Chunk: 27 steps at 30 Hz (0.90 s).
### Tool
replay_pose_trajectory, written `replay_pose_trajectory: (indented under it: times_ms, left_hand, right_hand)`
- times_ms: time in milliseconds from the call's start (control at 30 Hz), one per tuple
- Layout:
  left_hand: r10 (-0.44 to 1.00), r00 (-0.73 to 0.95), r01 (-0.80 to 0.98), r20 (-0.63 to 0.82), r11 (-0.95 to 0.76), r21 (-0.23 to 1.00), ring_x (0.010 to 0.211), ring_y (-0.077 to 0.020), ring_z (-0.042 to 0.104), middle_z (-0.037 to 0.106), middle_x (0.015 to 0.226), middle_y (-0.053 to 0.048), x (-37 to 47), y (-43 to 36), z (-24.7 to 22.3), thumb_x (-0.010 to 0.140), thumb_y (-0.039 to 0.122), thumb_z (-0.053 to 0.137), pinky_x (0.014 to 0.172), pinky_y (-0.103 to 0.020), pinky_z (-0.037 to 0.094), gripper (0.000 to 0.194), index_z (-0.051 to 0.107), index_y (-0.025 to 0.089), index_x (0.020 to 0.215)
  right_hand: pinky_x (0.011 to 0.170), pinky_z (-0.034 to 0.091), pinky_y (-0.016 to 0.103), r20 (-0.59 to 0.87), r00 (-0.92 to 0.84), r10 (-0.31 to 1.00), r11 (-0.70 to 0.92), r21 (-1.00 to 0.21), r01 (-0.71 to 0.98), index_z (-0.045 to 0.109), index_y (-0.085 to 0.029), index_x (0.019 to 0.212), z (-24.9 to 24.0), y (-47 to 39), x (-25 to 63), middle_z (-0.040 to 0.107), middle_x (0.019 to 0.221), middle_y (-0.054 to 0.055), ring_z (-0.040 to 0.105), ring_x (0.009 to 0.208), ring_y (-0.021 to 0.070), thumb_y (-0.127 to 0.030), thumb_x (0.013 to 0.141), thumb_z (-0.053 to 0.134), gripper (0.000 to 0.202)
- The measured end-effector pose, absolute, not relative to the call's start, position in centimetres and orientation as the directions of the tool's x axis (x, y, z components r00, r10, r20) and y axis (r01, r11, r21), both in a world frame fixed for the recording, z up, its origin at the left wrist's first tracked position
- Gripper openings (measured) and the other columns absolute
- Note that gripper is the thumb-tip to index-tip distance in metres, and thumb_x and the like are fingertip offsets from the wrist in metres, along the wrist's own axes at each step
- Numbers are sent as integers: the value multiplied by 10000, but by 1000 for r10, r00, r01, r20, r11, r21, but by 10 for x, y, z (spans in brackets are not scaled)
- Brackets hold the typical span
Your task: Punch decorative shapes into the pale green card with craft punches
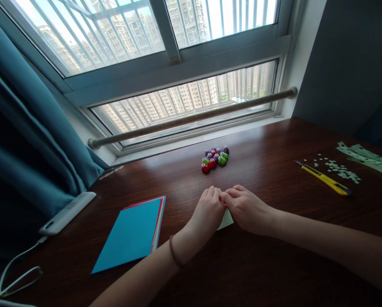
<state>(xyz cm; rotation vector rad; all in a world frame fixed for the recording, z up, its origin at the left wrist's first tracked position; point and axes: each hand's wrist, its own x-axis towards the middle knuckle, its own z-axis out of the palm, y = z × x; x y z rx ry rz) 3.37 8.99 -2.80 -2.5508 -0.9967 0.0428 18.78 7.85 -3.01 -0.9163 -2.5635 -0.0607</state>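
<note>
My left hand (pixel 210 208) and my right hand (pixel 247 209) meet over a small piece of pale green paper (pixel 226 220) on the dark wooden table. Both hands have their fingers closed at its far edge, with the fingertips close together. Only the near corner of the paper shows between the palms; the rest is covered by my hands. A brown band (pixel 175 252) circles my left wrist. Beyond my fingers lies a cluster of small red, green and purple pieces (pixel 215 158) with round white tops.
Left of my hands lies a stack of coloured paper (pixel 130 232), blue on top. A yellow utility knife (pixel 327 180) lies at right, beside scattered pale bits (pixel 342 169) and cut paper strips (pixel 365 157). A white phone (pixel 68 213) with a cable sits far left by the curtain.
</note>
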Motion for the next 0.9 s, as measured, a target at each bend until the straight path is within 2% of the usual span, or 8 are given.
replay_pose_trajectory:
  times_ms: [267,900]
  left_hand:
    - [629,767,626,130,-687,-368,735,-228,467,500,741,-70,31,95,-33,792,116,462,685,-361,418,73,535,118,787]
    - [636,755,640,160,-662,-391,691,-222,461,481,721,-66,31,92,-37,762,90,457,640,-356,412,78,521,109,802]
  right_hand:
    - [741,366,316,281,-722,633,769,-113,630,513,-73,917,-22,83,190,546,817,89,451,738,191,-87,744,423,196]
    - [730,353,318,230,-763,605,789,-43,613,523,-102,792,-17,83,184,533,812,82,435,762,195,-64,686,422,151]
